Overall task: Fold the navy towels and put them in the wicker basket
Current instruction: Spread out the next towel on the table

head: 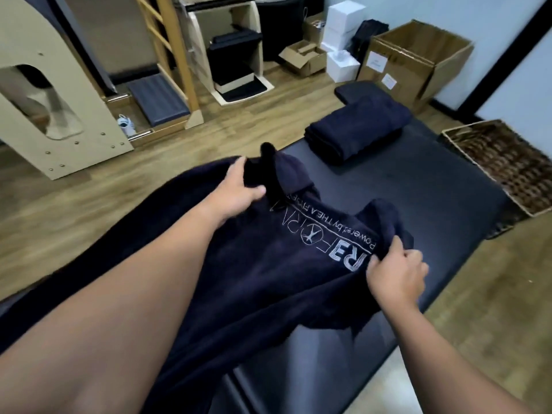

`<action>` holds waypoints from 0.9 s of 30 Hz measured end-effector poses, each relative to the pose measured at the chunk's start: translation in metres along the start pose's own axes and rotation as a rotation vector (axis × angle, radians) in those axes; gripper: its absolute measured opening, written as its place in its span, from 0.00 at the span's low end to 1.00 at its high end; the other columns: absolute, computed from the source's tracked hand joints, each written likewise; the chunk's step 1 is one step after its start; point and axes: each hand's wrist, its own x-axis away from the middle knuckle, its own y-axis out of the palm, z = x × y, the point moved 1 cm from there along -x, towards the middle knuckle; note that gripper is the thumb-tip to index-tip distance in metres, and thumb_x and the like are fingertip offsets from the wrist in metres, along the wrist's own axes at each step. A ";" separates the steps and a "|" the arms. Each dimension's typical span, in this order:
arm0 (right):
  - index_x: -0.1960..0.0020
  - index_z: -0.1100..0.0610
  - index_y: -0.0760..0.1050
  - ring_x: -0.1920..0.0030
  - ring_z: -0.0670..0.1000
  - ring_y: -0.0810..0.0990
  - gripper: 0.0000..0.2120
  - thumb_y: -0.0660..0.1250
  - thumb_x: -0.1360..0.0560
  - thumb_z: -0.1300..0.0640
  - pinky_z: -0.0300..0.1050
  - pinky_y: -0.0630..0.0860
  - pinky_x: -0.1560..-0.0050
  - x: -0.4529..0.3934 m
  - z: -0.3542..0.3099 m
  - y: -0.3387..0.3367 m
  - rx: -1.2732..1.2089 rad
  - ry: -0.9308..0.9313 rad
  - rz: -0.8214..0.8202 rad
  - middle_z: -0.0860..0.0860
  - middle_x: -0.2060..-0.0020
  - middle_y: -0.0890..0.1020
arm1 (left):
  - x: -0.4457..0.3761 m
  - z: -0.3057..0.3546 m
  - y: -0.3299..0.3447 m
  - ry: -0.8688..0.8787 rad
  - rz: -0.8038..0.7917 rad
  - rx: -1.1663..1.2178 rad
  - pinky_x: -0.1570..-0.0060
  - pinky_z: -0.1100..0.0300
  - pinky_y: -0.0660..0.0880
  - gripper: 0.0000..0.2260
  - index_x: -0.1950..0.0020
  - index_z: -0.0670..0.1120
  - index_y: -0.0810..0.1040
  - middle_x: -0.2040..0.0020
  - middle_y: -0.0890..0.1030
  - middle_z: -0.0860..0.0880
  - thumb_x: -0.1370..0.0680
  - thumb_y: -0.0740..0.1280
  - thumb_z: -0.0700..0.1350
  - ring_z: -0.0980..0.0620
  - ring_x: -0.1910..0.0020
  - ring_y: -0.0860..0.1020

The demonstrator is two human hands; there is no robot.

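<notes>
On the surface (418, 186), both grips, left (239, 189) and right (397, 273), pinch the towel's (268, 264) far edge; basket (504, 165) at right, contents unclear.

Unfolded navy towel (268, 279) with pale lettering, folded navy towels (358, 132) beyond, wicker basket (504, 165) rightward

Navy towel (254, 264), white lettering; brown woven wicker basket (501, 162); black table (418, 186).
</notes>
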 end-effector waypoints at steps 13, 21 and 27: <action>0.38 0.51 0.72 0.38 0.56 0.71 0.14 0.63 0.23 0.51 0.54 0.74 0.40 0.118 0.011 0.021 0.351 -0.557 -0.488 0.50 0.41 0.73 | 0.153 -0.102 0.034 -0.086 -0.265 -0.578 0.62 0.56 0.77 0.09 0.60 0.47 0.77 0.63 0.82 0.50 0.22 0.66 0.49 0.50 0.64 0.80; 0.37 0.51 0.73 0.36 0.54 0.74 0.15 0.65 0.23 0.52 0.51 0.75 0.42 0.117 0.002 0.040 0.409 -0.883 -0.493 0.48 0.40 0.74 | 0.276 -0.147 0.049 -0.226 -0.377 -1.018 0.54 0.53 0.74 0.11 0.46 0.48 0.76 0.46 0.79 0.48 0.26 0.67 0.50 0.44 0.46 0.80; 0.41 0.54 0.75 0.43 0.58 0.74 0.10 0.67 0.21 0.52 0.51 0.74 0.45 0.094 0.019 0.053 0.397 -0.929 -0.462 0.52 0.44 0.76 | 0.324 -0.178 0.082 -0.409 -0.001 -0.921 0.48 0.52 0.77 0.16 0.37 0.45 0.67 0.39 0.70 0.44 0.24 0.66 0.38 0.44 0.41 0.74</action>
